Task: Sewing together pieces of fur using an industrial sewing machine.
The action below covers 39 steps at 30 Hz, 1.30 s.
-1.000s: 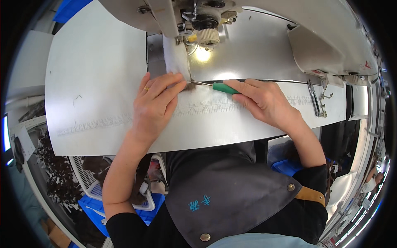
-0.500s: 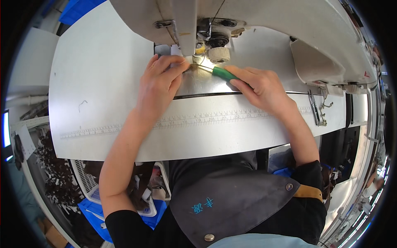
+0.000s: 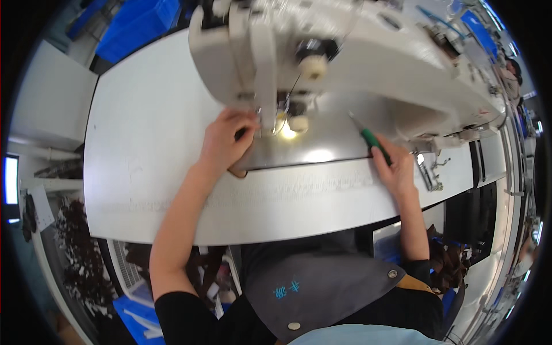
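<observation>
Green-handled and metal-tipped, the slender tool (image 3: 370,138), closed in the right hand's (image 3: 395,168) grip, has swung away from the needle, leaving the curled left hand (image 3: 225,142) alone beside the pale sewing machine (image 3: 356,66). Brown material (image 3: 237,172) shows beneath; whether that grip holds it, I cannot tell.

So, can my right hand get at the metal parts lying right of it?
Probably yes: the metal parts lie close beside your right hand, with nothing visible between. That hand holds the green tool, though, which might hamper a pickup.
</observation>
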Available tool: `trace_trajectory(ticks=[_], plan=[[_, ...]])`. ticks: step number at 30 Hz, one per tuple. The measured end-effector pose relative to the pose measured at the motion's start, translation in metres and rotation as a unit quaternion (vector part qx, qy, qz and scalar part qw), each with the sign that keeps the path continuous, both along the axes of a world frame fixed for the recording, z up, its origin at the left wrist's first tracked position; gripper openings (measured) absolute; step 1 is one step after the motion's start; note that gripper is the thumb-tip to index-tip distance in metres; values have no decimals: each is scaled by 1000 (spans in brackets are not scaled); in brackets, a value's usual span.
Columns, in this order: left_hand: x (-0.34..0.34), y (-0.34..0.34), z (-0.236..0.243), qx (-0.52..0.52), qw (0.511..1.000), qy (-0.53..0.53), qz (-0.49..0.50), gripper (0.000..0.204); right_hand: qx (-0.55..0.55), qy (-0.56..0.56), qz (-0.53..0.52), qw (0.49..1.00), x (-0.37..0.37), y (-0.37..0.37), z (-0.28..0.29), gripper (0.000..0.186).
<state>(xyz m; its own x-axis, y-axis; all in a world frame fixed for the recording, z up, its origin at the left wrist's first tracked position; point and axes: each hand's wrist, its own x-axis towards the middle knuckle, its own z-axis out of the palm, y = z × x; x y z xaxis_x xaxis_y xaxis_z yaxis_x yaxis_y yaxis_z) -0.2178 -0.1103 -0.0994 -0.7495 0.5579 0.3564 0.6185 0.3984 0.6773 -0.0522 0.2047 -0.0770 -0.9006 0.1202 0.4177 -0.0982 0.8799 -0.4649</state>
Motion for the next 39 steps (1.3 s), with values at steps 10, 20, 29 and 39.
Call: trace_trajectory(ticks=[10,20,29,39], plan=[[-83,17,56,116,951,-221,184,21,-35,-14,-4,999,4,-1,-2,26],[-169,55,-11,407,907,-111,13,23,27,60,-33,997,-11,-1,-4,23],[-19,-136,27,641,661,-378,-97,34,97,39,-21,994,-7,15,-21,24],[304,-305,28,519,766,-109,363,44,121,36,27,992,-10,39,-38,27]])
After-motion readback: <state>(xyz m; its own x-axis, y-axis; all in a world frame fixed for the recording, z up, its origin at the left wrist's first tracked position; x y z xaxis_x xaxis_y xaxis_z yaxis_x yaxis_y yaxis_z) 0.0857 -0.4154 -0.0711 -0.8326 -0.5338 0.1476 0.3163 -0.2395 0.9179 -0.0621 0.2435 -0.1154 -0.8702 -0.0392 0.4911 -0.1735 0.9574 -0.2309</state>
